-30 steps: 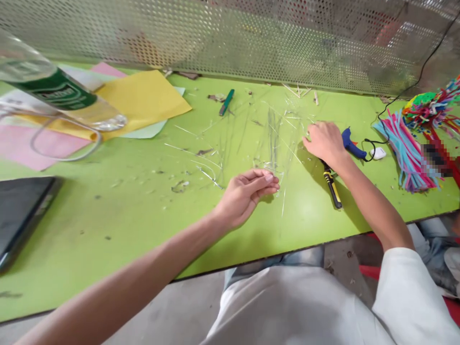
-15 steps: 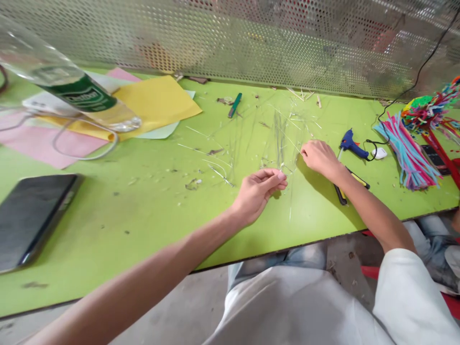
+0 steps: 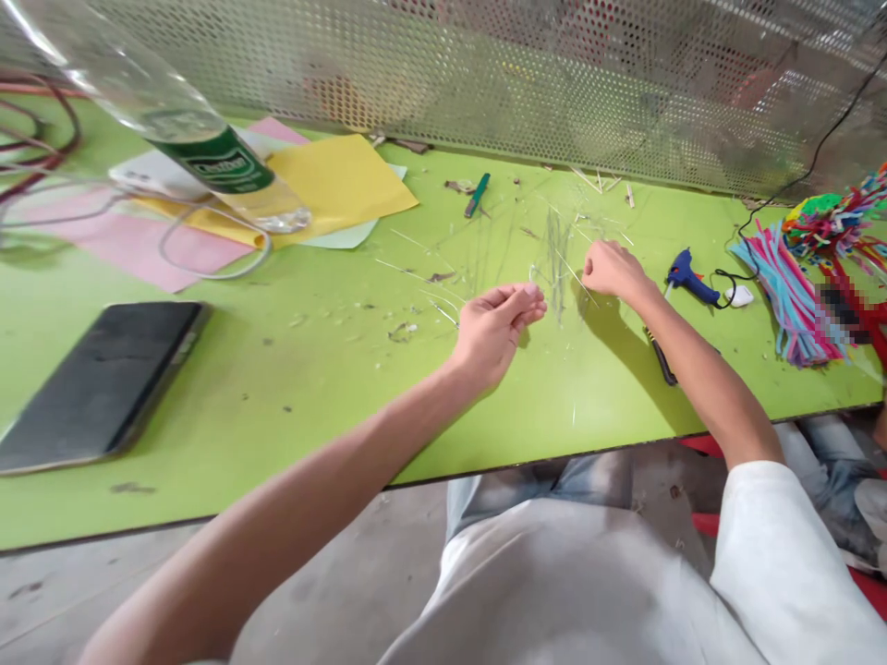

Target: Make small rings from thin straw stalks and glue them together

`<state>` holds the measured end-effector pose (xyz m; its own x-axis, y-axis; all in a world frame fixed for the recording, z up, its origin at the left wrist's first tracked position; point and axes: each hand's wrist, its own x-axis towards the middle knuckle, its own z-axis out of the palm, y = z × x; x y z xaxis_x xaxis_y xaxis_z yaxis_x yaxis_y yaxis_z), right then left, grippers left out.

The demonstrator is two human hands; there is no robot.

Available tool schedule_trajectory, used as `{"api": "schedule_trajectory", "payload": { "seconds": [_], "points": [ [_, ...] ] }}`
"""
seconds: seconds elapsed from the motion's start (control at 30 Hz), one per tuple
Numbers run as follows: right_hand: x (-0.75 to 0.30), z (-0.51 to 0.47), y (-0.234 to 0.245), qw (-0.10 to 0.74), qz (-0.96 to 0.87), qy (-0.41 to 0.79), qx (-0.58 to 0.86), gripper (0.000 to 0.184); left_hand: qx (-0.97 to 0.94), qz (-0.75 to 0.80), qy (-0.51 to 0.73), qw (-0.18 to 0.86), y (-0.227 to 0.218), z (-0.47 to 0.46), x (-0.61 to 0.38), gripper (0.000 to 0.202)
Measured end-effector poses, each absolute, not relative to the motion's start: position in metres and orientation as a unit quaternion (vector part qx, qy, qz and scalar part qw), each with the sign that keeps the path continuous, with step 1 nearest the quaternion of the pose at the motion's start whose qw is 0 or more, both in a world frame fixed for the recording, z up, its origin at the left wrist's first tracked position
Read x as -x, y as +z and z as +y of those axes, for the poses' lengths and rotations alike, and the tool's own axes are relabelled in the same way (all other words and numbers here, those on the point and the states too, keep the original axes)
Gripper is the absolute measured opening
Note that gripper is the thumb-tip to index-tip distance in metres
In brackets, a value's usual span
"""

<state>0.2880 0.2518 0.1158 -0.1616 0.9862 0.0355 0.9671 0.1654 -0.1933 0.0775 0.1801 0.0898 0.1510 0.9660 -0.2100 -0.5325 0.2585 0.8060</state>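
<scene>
Over on the green table (image 3: 333,434), thin clear strands (image 3: 558,263) lie scattered around both hands; left hand (image 3: 495,332) has fingers loosely curled, can't tell if pinching anything; right hand (image 3: 613,272) curls down beside the strands, near a glue gun (image 3: 693,284).

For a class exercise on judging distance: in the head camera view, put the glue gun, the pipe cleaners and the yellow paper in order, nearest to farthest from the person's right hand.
From the right hand:
1. Blue hot glue gun, just to its right.
2. Bundle of pipe cleaners, farther right.
3. Yellow paper sheet, far left, towards the back.
</scene>
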Motion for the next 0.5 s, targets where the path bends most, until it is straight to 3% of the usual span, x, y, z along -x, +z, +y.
{"api": "schedule_trajectory", "payload": {
  "seconds": [0.27,0.37,0.43,0.5],
  "points": [
    [-0.279,0.113,0.146,0.041,-0.876,0.039,0.478,0.044,-0.233,0.389,0.553,0.699,0.112,0.185,-0.060,0.016],
    [-0.274,0.044,0.130,0.041,-0.945,-0.019,0.323,0.050,-0.235,0.376,0.531,0.722,0.110,0.168,-0.053,0.011],
    [-0.273,0.012,0.111,0.029,-0.949,-0.029,0.312,0.059,-0.236,0.380,0.512,0.733,0.106,0.156,-0.050,0.023],
    [-0.277,-0.005,0.095,0.056,-0.942,-0.072,0.323,0.050,-0.240,0.385,0.487,0.746,0.102,0.146,-0.049,0.032]
  ]
}}
